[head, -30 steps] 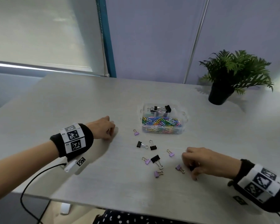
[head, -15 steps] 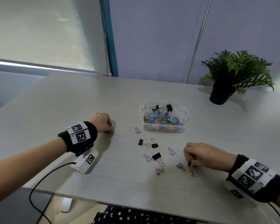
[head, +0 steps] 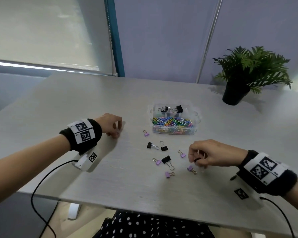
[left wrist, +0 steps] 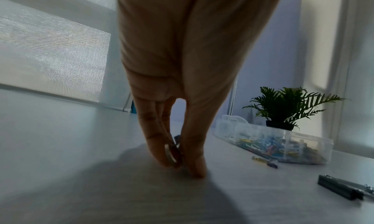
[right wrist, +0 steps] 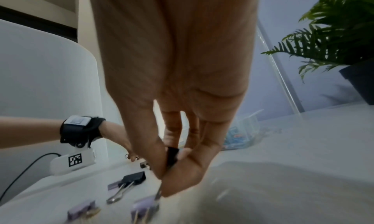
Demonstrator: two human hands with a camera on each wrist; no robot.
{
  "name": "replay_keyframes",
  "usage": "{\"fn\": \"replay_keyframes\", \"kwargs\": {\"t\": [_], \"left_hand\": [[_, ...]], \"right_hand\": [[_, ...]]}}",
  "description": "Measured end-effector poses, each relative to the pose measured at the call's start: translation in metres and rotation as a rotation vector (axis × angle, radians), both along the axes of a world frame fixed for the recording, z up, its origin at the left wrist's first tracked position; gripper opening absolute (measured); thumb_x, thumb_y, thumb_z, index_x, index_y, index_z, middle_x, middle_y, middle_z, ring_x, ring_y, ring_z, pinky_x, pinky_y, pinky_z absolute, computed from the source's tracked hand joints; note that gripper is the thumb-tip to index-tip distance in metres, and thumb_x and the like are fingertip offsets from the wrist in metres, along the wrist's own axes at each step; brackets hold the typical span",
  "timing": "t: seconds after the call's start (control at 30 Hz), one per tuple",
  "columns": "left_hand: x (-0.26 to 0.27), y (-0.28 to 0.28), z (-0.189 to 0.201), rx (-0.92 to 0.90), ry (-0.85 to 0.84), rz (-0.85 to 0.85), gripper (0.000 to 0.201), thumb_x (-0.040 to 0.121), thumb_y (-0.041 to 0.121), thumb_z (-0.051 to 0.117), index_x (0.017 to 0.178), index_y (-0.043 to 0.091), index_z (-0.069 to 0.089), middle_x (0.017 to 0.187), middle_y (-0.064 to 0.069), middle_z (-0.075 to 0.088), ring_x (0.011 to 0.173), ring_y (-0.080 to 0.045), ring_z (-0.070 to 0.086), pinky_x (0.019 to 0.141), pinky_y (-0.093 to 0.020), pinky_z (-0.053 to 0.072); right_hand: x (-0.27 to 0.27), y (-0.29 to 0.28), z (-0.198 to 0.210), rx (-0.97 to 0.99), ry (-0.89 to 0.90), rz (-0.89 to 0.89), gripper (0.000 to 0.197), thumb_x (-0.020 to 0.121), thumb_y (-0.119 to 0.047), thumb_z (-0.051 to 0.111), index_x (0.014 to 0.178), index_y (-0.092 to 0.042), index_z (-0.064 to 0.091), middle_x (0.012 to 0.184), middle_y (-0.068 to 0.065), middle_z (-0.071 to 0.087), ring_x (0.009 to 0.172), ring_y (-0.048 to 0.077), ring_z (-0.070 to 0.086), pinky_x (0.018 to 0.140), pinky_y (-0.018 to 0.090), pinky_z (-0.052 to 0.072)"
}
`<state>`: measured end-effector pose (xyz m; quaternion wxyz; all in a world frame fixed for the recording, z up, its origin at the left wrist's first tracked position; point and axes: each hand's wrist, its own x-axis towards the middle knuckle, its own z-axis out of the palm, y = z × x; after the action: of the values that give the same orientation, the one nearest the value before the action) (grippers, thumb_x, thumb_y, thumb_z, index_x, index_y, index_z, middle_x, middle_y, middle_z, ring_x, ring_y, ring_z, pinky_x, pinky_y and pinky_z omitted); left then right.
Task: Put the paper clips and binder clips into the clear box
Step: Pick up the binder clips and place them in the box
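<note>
Both your hands now pinch clips. Your right hand (head: 207, 155) has lifted a black binder clip (right wrist: 172, 154) off the table (head: 110, 177), so it can go to the clear box (head: 194, 115) just beyond. Your left hand (head: 110, 124) has closed on a small clip (left wrist: 172, 152) at the tabletop. Several binder clips remain loose between your hands.

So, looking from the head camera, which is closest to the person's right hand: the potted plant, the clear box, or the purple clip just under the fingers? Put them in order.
From the right hand:
1. Purple binder clip, on the table just below the fingertips, nearest.
2. Clear box, further back and to the hand's left, mid-table.
3. Potted plant, at the table's far right corner, farthest.
</note>
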<state>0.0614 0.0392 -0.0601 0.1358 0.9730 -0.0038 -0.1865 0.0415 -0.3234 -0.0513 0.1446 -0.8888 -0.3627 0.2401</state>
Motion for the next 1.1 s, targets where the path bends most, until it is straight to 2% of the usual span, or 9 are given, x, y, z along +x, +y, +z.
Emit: {"fn": "replay_keyframes", "kwargs": {"t": [0.1,0.23,0.33,0.43,0.6,0.73,0.87,0.97,1.1], "left_hand": [[0.003,-0.005,-0.001,0.021,-0.007,-0.024,0.017,0.072,0.003,0.073,0.084,0.009,0.063,0.085,-0.009,0.064,0.032,0.003,0.049,0.044,-0.008,0.042],[0.004,-0.008,0.004,0.033,0.035,-0.037,0.014,0.074,0.0,0.069,0.079,0.011,0.061,0.072,-0.008,0.063,0.046,-0.008,0.053,0.058,-0.021,0.047],[0.004,-0.013,0.005,0.072,0.006,-0.053,0.015,0.079,0.001,0.061,0.078,0.016,0.06,0.065,0.0,0.059,0.053,-0.015,0.055,0.065,-0.026,0.05],[0.004,-0.022,0.006,0.135,0.012,-0.108,0.013,0.08,0.004,0.058,0.08,0.017,0.06,0.064,0.004,0.056,0.059,-0.018,0.057,0.068,-0.029,0.051],[0.005,-0.034,0.007,0.139,0.009,-0.149,0.012,0.078,0.006,0.061,0.089,0.01,0.063,0.063,0.002,0.058,0.054,-0.013,0.055,0.063,-0.026,0.049],[0.017,-0.041,0.029,-0.016,-0.06,-0.19,0.012,0.078,0.005,0.063,0.08,0.016,0.06,0.074,-0.007,0.067,0.041,0.007,0.054,0.051,-0.001,0.039],[0.048,-0.064,0.059,-0.113,-0.156,-0.228,0.012,0.079,0.01,0.066,0.084,0.019,0.062,0.075,-0.002,0.067,0.041,0.013,0.052,0.057,-0.004,0.041],[0.08,-0.093,0.067,-0.167,-0.192,-0.255,0.013,0.08,0.007,0.065,0.09,0.016,0.064,0.078,0.001,0.066,0.044,0.011,0.055,0.063,-0.017,0.044],[0.107,-0.126,0.054,-0.116,-0.151,-0.29,0.017,0.082,0.002,0.062,0.098,0.006,0.065,0.088,-0.011,0.069,0.059,-0.009,0.058,0.077,-0.028,0.05]], "right_hand": [[-0.003,0.009,-0.009,-0.017,0.004,0.028,0.011,0.084,-0.013,0.056,0.088,-0.022,0.059,0.095,-0.004,0.059,0.069,-0.004,0.052,0.067,0.009,0.04],[-0.01,0.016,-0.016,-0.056,-0.006,0.005,0.024,0.077,-0.031,0.071,0.088,-0.023,0.051,0.093,-0.005,0.048,0.075,0.005,0.046,0.071,0.019,0.04],[-0.016,0.021,-0.017,-0.061,-0.045,0.034,0.026,0.075,-0.023,0.072,0.083,-0.024,0.047,0.09,-0.005,0.045,0.081,0.012,0.044,0.075,0.026,0.04],[-0.016,0.019,-0.016,-0.037,-0.078,0.063,0.023,0.076,-0.018,0.07,0.079,-0.023,0.048,0.089,-0.003,0.05,0.078,0.01,0.045,0.07,0.019,0.037],[-0.012,0.018,-0.012,-0.028,-0.113,0.086,0.01,0.076,-0.007,0.057,0.083,-0.014,0.058,0.085,-0.003,0.055,0.067,0.001,0.044,0.062,0.011,0.034],[0.004,0.016,0.005,0.017,0.039,0.003,0.013,0.078,-0.005,0.059,0.084,-0.013,0.066,0.077,-0.007,0.069,0.072,0.006,0.064,0.07,0.014,0.048],[0.045,0.019,0.036,0.212,0.23,-0.101,0.014,0.08,0.003,0.062,0.085,-0.008,0.068,0.061,-0.012,0.068,0.059,-0.004,0.061,0.063,0.01,0.048],[0.084,0.028,0.049,0.524,0.321,-0.321,0.016,0.083,0.009,0.057,0.08,-0.004,0.065,0.073,0.003,0.066,0.065,0.006,0.062,0.063,0.011,0.051],[0.124,0.048,0.05,0.79,0.428,-0.587,0.021,0.085,0.017,0.047,0.073,0.002,0.058,0.074,0.015,0.056,0.066,0.019,0.057,0.056,0.014,0.055]]}}
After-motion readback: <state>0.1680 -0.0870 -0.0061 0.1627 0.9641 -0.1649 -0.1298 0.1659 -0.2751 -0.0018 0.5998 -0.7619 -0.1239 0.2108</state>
